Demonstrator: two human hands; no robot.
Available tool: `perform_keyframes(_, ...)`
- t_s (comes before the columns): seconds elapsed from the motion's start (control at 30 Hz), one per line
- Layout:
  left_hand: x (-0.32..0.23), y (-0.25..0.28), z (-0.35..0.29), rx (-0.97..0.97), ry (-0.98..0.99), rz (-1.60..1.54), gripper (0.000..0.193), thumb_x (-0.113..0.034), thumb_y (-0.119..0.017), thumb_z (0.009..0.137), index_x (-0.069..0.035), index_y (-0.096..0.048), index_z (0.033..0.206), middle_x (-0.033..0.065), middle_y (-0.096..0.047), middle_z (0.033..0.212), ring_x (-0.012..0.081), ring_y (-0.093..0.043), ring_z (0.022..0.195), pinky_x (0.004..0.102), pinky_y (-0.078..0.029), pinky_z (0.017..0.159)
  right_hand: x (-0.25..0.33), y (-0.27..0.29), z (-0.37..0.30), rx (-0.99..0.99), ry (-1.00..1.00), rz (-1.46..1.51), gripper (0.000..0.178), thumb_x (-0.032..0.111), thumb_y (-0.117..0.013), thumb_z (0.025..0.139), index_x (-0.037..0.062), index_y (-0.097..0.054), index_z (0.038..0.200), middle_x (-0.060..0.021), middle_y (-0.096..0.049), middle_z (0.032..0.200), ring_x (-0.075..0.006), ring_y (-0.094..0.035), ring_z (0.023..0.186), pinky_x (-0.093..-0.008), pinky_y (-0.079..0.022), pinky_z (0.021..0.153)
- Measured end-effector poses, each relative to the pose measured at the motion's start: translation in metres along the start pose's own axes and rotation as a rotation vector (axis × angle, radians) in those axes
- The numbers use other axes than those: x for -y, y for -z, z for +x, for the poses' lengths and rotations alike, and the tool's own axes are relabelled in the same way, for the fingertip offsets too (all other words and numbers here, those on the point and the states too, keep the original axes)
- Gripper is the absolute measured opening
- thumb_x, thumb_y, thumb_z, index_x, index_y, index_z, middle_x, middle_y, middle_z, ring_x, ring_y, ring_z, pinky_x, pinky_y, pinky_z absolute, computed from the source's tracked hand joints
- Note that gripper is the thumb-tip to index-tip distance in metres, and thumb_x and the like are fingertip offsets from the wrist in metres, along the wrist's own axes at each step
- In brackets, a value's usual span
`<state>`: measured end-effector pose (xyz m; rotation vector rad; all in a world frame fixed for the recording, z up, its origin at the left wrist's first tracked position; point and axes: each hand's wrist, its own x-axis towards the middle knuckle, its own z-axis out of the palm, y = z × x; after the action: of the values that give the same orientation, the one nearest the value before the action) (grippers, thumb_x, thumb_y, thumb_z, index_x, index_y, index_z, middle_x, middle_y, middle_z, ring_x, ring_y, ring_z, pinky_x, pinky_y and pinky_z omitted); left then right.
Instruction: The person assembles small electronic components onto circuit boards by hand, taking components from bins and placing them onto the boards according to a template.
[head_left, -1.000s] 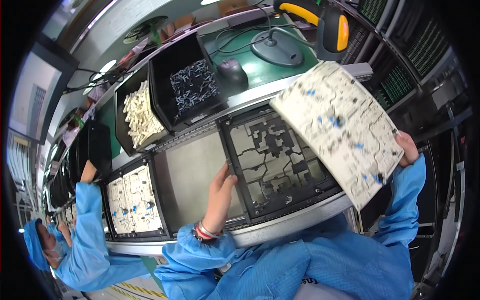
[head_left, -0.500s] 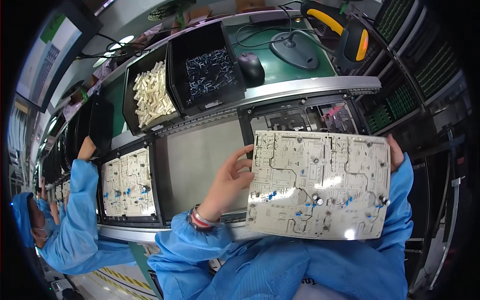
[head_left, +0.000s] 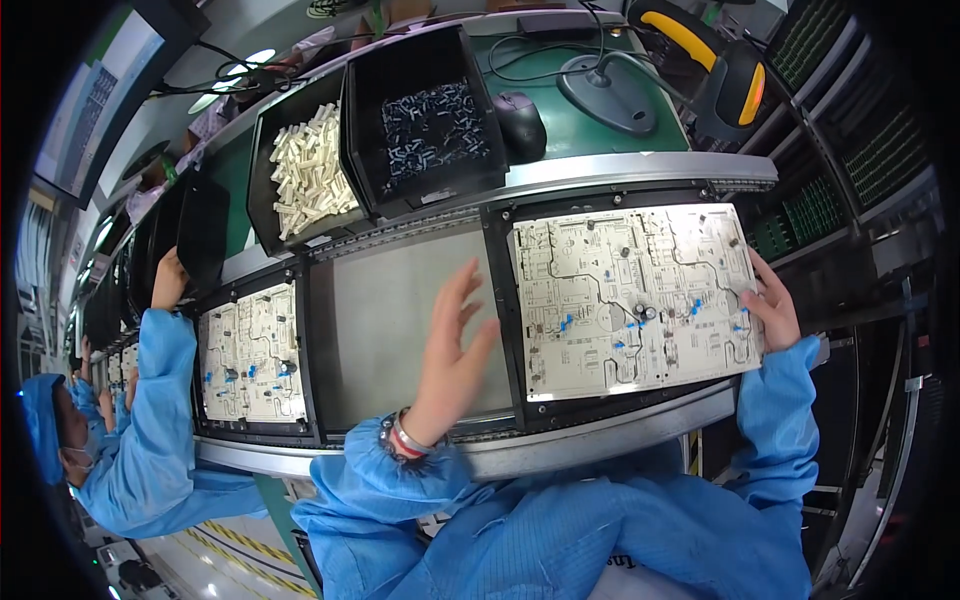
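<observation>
A large pale circuit board (head_left: 590,365), dotted with blue, black and silver parts, lies on a black frame (head_left: 510,330) on the rail. At its right edge is my right hand (head_left: 775,315), with the thumb over the rim and the other fingers along the side. My left hand (head_left: 457,350) hovers over the grey gap left of the board, fingers stretched and thumb apart, touching nothing. A red and white band circles that wrist.
Black bins of cream pieces (head_left: 308,175) and small dark parts (head_left: 435,130) stand behind the rail. Beyond are a mouse (head_left: 521,125) and a yellow-black scanner (head_left: 715,75) on its stand. A co-worker (head_left: 150,400) at left reaches past another board (head_left: 252,355). Racks (head_left: 810,210) stand right.
The circuit board has moved away from my body and down onto the black frame. My left hand has come off its left edge; my right hand stays at the right edge.
</observation>
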<state>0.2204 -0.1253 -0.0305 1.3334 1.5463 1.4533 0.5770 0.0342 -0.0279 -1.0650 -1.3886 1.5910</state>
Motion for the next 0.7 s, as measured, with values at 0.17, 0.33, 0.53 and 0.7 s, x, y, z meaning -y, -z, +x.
perform_keyframes(0.17,0.004,0.019,-0.006,-0.039,0.063,-0.074,0.055,0.007,-0.046,0.08,-0.006,-0.036,0.133,0.01,-0.038,0.132,0.0238,-0.043,0.119,0.0345,-0.038,0.097,-0.007,0.002,0.02,0.026,-0.02,-0.088,0.063,0.0,-0.056,0.08,0.0015,-0.029,0.138,-0.0166,-0.054,0.12,-0.0211,-0.055,0.106,-0.0304,-0.041,0.092)
perform_keyframes(0.33,0.003,0.019,-0.013,0.076,0.08,0.039,0.044,0.003,-0.046,0.081,-0.004,-0.046,0.124,0.0114,-0.046,0.128,0.026,-0.045,0.117,0.0363,-0.038,0.096,-0.015,-0.008,0.023,-0.022,0.042,-0.369,0.067,0.003,-0.061,0.078,0.0043,-0.031,0.138,-0.0137,-0.049,0.125,-0.0202,-0.05,0.11,-0.0284,-0.039,0.093)
perform_keyframes(0.53,-0.015,-0.007,-0.012,0.442,-0.3,0.582,0.038,-0.006,-0.059,0.075,-0.006,-0.057,0.113,0.013,-0.048,0.123,0.0331,-0.042,0.118,0.0431,-0.035,0.098,-0.013,-0.002,0.035,0.001,0.254,-1.048,0.066,0.005,-0.066,0.072,0.0062,-0.041,0.133,-0.0055,-0.042,0.118,-0.0146,-0.044,0.104,-0.0239,-0.037,0.086)
perform_keyframes(0.7,-0.015,-0.014,-0.014,0.547,-0.322,0.789,0.042,-0.013,-0.062,0.075,-0.008,-0.055,0.116,0.0116,-0.046,0.128,0.0316,-0.039,0.122,0.045,-0.03,0.102,0.01,-0.005,0.036,0.311,0.143,-0.721,0.054,0.003,-0.061,0.075,0.0036,-0.047,0.128,-0.0029,-0.048,0.114,-0.0114,-0.044,0.098,-0.023,-0.036,0.079)
